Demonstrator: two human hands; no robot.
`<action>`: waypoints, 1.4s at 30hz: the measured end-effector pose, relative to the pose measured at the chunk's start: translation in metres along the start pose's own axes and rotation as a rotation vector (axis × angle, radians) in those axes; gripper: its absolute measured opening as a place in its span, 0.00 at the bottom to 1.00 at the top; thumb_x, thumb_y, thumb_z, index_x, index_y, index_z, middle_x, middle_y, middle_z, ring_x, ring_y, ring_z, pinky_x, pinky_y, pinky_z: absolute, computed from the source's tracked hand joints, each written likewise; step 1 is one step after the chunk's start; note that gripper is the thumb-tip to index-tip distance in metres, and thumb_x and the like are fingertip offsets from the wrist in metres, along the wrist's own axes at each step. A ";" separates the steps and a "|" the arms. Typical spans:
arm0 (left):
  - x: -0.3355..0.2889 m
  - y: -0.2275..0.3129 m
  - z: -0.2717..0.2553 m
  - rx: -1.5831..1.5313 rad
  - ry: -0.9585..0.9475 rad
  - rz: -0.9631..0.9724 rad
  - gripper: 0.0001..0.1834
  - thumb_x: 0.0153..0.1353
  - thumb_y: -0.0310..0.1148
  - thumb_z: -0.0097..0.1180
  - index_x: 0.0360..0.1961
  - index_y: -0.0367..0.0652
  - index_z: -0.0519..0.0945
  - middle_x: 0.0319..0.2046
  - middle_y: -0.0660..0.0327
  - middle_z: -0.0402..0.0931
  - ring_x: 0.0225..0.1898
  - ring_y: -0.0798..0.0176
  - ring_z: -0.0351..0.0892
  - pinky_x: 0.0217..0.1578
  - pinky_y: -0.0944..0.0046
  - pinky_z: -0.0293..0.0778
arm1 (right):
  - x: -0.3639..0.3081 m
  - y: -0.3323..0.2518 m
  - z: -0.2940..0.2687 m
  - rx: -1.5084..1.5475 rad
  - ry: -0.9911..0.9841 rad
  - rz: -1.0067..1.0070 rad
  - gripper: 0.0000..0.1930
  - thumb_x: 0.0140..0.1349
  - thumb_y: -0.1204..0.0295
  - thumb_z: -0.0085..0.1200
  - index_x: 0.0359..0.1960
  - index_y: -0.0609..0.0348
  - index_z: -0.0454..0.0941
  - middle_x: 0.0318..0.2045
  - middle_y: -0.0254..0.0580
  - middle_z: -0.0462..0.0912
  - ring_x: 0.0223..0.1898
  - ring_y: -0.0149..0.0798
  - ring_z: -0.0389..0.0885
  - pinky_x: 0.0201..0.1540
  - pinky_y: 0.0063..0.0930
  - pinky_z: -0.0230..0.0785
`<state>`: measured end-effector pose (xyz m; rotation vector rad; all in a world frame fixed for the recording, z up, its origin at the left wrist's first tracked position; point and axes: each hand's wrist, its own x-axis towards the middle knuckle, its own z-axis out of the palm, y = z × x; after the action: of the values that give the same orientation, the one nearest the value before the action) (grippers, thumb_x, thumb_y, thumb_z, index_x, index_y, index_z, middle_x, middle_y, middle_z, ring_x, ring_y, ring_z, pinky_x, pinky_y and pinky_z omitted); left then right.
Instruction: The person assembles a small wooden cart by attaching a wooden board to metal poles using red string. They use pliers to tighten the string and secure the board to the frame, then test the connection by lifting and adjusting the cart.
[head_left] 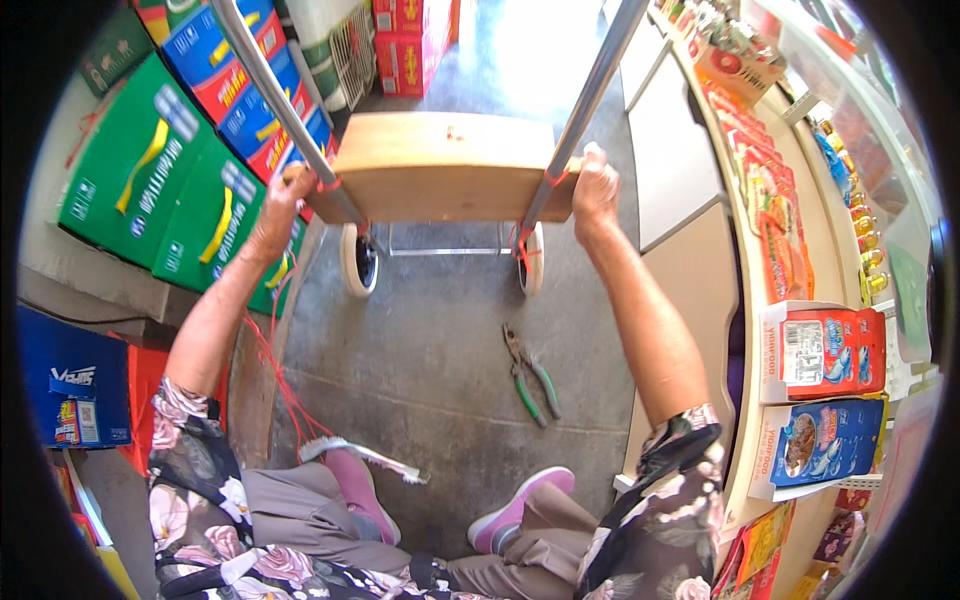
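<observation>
A wooden board (445, 185) lies across the two metal poles of a hand cart (592, 80), just above its wheels. Red string (334, 186) ties it to the poles at both sides. My left hand (278, 212) is closed around the board's left end, outside the left pole. At the other end my right hand (597, 190) grips the board, its fingers partly hidden. Below the board show two white-rimmed wheels (531, 262) and a thin metal bar. Pliers (530, 372) with green handles lie on the floor between the cart and my feet.
Green boxes (135, 190) with yellow handles are stacked at the left. Loose red string (268, 365) trails down toward my left shoe, beside a long white strip (375, 458). Shelves of packaged goods (830, 350) line the right side. Red cartons (405, 60) stand at the back.
</observation>
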<state>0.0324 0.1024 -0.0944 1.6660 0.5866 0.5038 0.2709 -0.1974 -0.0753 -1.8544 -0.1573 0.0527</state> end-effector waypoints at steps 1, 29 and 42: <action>0.000 0.003 0.002 -0.009 -0.019 0.008 0.21 0.61 0.52 0.54 0.43 0.45 0.76 0.35 0.70 0.73 0.38 0.74 0.68 0.38 0.71 0.62 | -0.002 -0.005 0.002 0.001 0.032 0.035 0.30 0.63 0.52 0.34 0.35 0.75 0.75 0.35 0.68 0.78 0.41 0.57 0.76 0.48 0.45 0.63; 0.066 0.119 0.102 0.291 0.050 0.152 0.45 0.61 0.44 0.56 0.68 0.39 0.43 0.53 0.40 0.70 0.58 0.47 0.69 0.51 0.50 0.74 | -0.234 0.006 -0.014 -0.132 -0.644 -0.691 0.36 0.49 0.75 0.51 0.58 0.84 0.52 0.54 0.76 0.62 0.57 0.67 0.64 0.63 0.48 0.55; 0.027 0.074 0.097 0.277 -0.294 0.032 0.47 0.56 0.50 0.59 0.67 0.34 0.52 0.60 0.42 0.62 0.60 0.51 0.65 0.60 0.60 0.62 | -0.270 0.022 -0.058 -0.562 -1.651 -0.660 0.10 0.46 0.70 0.53 0.27 0.66 0.74 0.25 0.52 0.77 0.27 0.49 0.80 0.31 0.40 0.71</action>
<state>0.1217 0.0353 -0.0372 1.9717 0.4259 0.1985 0.0123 -0.2955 -0.0919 -1.7092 -2.0378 1.1549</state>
